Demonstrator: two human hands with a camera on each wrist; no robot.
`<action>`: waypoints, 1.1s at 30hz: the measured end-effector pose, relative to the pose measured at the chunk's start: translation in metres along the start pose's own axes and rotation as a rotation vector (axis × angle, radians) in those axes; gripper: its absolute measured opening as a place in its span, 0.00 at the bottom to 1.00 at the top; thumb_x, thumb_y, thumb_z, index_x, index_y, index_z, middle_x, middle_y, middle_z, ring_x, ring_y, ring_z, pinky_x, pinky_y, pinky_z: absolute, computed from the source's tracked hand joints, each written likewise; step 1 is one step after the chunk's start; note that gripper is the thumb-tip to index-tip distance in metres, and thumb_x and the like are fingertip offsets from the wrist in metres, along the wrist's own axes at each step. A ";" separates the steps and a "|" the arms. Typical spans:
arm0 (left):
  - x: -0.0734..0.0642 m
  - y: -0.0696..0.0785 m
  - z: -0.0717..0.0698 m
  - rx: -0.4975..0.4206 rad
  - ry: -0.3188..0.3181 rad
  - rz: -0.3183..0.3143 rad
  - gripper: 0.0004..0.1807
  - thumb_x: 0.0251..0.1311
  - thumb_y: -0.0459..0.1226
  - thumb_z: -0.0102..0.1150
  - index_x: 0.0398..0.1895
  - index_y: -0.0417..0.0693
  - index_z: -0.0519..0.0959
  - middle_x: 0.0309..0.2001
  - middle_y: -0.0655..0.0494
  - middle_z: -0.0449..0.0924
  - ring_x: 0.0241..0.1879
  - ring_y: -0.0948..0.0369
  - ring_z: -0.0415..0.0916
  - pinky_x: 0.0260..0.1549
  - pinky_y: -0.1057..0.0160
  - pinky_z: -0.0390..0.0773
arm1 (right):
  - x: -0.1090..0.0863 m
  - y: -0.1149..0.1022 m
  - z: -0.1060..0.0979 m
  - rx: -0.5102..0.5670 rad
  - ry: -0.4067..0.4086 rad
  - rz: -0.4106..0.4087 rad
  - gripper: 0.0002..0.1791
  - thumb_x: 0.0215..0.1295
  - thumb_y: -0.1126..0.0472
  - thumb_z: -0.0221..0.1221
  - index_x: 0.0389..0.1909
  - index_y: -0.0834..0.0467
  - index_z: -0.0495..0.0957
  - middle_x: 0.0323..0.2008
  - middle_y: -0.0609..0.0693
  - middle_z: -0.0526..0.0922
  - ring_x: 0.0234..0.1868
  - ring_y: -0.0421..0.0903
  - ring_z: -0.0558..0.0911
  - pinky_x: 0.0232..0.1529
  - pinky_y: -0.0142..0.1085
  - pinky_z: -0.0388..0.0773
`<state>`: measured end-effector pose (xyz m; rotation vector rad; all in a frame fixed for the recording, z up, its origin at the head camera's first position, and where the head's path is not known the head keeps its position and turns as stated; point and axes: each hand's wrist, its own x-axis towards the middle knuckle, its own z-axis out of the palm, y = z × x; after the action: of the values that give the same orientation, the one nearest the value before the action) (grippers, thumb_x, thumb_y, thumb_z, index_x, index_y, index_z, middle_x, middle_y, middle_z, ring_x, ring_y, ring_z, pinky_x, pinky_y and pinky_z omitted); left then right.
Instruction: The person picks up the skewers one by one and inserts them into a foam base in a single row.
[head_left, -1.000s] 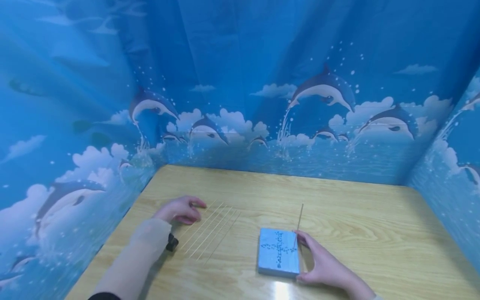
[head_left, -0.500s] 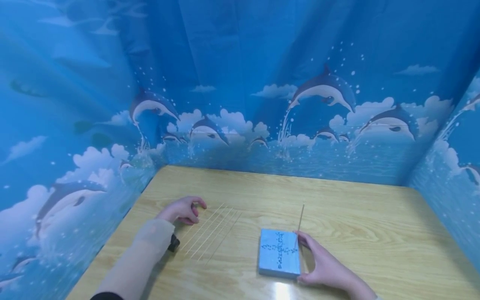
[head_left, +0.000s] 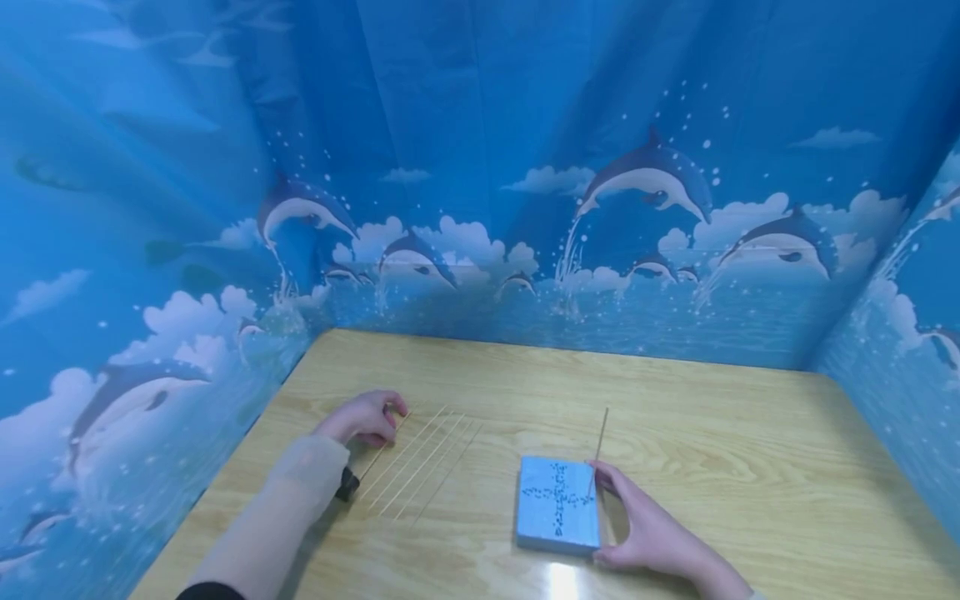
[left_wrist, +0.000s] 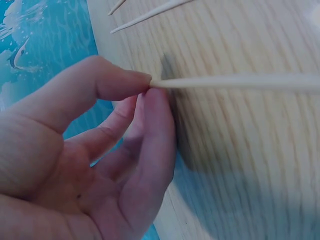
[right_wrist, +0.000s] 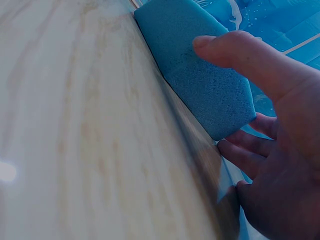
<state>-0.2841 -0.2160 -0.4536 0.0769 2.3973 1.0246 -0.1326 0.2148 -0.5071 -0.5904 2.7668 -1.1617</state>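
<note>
To the right of your left hand (head_left: 367,417), well apart, lies the blue foam block (head_left: 551,493) | your right hand (head_left: 648,533) grips it by its right side | your left hand pinches a thin stick (left_wrist: 225,81) at its far end, long axis slanting back toward you | other sticks (left_wrist: 150,17) lie just right of this one

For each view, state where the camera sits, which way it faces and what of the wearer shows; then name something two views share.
Head: head-worn, facing forward and down at the table and dolphin backdrop; left hand, right hand and forearms show.
Left wrist: on that wrist, facing a thin stick the left hand pinches; only this hand shows.
Right wrist: on that wrist, facing the blue block; only the right hand shows.
Shared: head and right wrist both show the blue block.
</note>
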 end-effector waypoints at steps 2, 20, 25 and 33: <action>0.000 -0.002 -0.002 -0.002 0.002 0.006 0.26 0.42 0.19 0.61 0.51 0.36 0.74 0.31 0.52 0.73 0.26 0.61 0.74 0.26 0.68 0.82 | 0.000 0.000 0.000 -0.001 0.000 0.001 0.65 0.33 0.46 0.79 0.72 0.65 0.56 0.68 0.61 0.70 0.68 0.59 0.70 0.68 0.58 0.60; -0.028 0.040 -0.002 -0.404 0.022 0.233 0.25 0.56 0.23 0.59 0.58 0.32 0.67 0.42 0.45 0.75 0.36 0.60 0.79 0.42 0.63 0.86 | -0.003 -0.002 0.000 0.040 -0.051 0.032 0.65 0.36 0.45 0.78 0.74 0.64 0.54 0.70 0.61 0.67 0.69 0.59 0.69 0.69 0.58 0.58; -0.039 0.067 0.015 -0.460 -0.006 0.328 0.19 0.57 0.25 0.59 0.52 0.34 0.70 0.38 0.51 0.77 0.36 0.60 0.80 0.43 0.61 0.86 | -0.002 -0.001 0.001 0.042 -0.048 0.030 0.65 0.36 0.45 0.78 0.74 0.64 0.54 0.71 0.61 0.67 0.70 0.59 0.69 0.69 0.58 0.57; -0.051 0.108 0.044 -0.484 -0.044 0.493 0.18 0.57 0.26 0.61 0.50 0.31 0.72 0.38 0.51 0.79 0.38 0.61 0.81 0.44 0.60 0.86 | 0.000 -0.003 -0.002 0.030 -0.039 0.032 0.65 0.35 0.45 0.78 0.74 0.63 0.55 0.71 0.61 0.67 0.70 0.59 0.68 0.69 0.59 0.57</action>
<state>-0.2353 -0.1230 -0.3815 0.5262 2.0646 1.7774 -0.1318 0.2144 -0.5032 -0.5579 2.7109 -1.1706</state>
